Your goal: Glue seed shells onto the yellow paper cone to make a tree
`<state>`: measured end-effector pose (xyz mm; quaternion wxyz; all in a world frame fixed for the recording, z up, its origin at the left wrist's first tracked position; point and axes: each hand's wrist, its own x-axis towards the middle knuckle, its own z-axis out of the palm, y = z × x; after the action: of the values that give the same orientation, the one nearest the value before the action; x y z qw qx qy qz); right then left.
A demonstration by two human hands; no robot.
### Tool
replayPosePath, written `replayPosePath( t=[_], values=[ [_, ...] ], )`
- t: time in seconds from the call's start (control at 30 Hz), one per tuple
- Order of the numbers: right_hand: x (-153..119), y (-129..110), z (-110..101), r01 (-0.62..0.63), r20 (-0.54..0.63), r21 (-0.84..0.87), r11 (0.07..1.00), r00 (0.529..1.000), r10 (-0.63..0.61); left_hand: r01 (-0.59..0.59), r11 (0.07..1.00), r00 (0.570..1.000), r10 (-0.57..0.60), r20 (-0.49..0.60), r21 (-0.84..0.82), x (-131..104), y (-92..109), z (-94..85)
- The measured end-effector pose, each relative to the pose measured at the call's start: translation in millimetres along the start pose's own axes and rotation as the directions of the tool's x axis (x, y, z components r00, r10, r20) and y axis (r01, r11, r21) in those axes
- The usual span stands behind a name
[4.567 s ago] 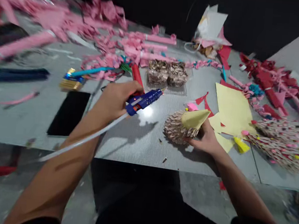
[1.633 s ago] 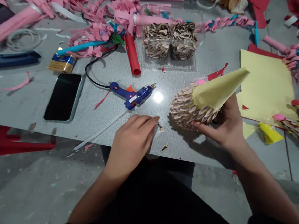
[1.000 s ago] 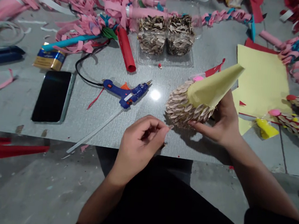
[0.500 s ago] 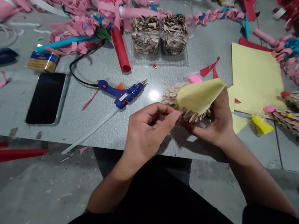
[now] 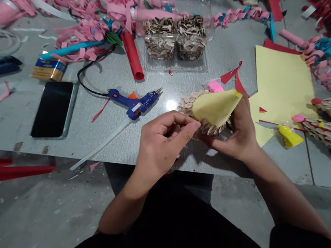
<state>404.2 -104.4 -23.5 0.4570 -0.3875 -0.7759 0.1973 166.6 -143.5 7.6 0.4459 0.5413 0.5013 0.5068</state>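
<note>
A yellow paper cone (image 5: 214,107) lies tilted, its tip pointing up and right, with rows of pale, flat seed shells or scales (image 5: 188,102) around its wide end. My right hand (image 5: 240,135) is closed round the cone from the right. My left hand (image 5: 164,139) pinches with thumb and forefinger at the shell row on the cone's near side; whether a loose shell is between the fingertips, I cannot tell. Left of the cone rests a blue hot glue gun (image 5: 135,104), a long clear glue stick (image 5: 102,145) sticking out of it toward the table's front edge.
Behind the hands stands a clear plastic box (image 5: 174,65) with shells in its compartments. A phone (image 5: 53,109) and a gold-blue packet (image 5: 49,68) lie left. Yellow paper (image 5: 283,83) and shell-covered cones (image 5: 325,132) lie right. Pink paper strips (image 5: 84,29) spread at the back left.
The cone's tip has swung slightly left and down as my right hand turned it. My left hand keeps its pinch at the shell row.
</note>
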Motion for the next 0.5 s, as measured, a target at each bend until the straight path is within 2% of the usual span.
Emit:
replayPosePath(
  t=[0.3,0.43,0.5],
  values=[
    [-0.2,1.5,-2.2,0.028,0.032,-0.046,0.999,0.999,-0.026,-0.023,0.999,0.999,0.024,-0.029,0.039,-1.0,0.9,-0.7],
    [-0.3,5.2,-3.6,0.028,0.028,-0.069,0.997,0.999,-0.026,-0.114,0.977,0.992,0.122,-0.034,0.18,-13.4,0.0,-18.1],
    [-0.9,7.0,-4.5,0.027,0.023,-0.086,0.996,0.999,-0.025,-0.201,0.925,0.979,0.199,0.039,0.322,-26.0,-1.5,-31.9]
  ],
)
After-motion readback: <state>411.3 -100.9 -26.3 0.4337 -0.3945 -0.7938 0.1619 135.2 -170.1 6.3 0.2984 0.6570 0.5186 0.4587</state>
